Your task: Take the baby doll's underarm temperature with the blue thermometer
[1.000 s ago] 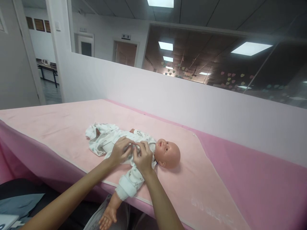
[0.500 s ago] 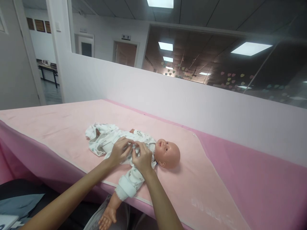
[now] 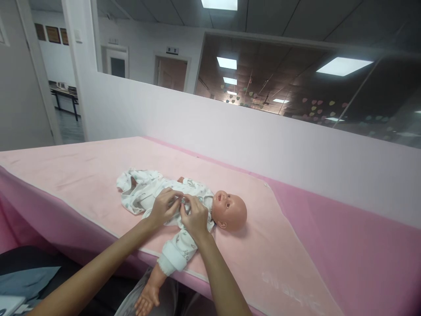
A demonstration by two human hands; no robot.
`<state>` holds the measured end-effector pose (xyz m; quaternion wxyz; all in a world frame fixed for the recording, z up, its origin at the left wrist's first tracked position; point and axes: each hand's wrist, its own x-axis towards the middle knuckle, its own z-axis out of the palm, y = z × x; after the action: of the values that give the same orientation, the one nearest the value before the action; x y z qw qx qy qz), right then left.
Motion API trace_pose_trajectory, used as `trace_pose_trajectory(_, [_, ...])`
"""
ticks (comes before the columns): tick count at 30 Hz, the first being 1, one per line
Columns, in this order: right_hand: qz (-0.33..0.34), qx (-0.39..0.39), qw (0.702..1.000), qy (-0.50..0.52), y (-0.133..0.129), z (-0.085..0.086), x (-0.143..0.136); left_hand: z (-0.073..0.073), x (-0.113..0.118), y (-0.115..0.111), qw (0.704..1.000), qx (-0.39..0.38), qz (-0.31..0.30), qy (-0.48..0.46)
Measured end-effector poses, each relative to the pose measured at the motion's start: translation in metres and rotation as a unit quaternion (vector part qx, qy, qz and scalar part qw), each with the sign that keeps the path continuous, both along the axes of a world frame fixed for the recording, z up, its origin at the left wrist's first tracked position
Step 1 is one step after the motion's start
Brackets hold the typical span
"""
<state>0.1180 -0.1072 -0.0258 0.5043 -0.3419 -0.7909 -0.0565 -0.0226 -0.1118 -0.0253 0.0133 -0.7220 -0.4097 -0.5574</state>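
Shifting slightly since the earliest frame, the right hand (image 3: 196, 216) is now sitting a touch further toward nine o'clock, and a small, round, pale fastener (image 3: 183, 201) is showing more plainly. The fingers of the right hand and the left hand (image 3: 163, 207) are pinching the white, small-printed cloth garment (image 3: 154, 186) from the fastener's three and nine o'clock sides. It is wrapping the trunk of a bald, tan, plastic-looking baby doll (image 3: 230, 211), which is lying on its back on a pale-pink, cloth-covered bench (image 3: 263, 254), head toward three o'clock. One sleeve is stretching toward seven o'clock, the doll's forearm overhanging the bench edge. The cloth is probably behaving as light, limp and easily creased, so gripping close beside the fastener is looking best; that disc is likely feeling stiffer and slippery, and is needing fingertip pressure.
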Motion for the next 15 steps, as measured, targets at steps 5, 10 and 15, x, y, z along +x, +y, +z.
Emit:
trace_pose_trajectory(5, [-0.01, 0.011, 1.0, -0.015, 0.0006, -0.0014, -0.0008, -0.0017, -0.0014, 0.0027, 1.0, -0.013, -0.001, 0.017])
trace_pose_trajectory(10, [-0.021, 0.012, 0.999, -0.028, -0.0003, -0.0015, -0.0009, -0.0017, -0.002, 0.0042, 0.999, -0.012, -0.007, 0.038])
trace_pose_trajectory(15, [-0.019, 0.001, 1.0, -0.023, -0.0005, -0.0013, -0.0003, -0.0015, -0.0025, 0.0044, 0.999, -0.006, -0.007, 0.04])
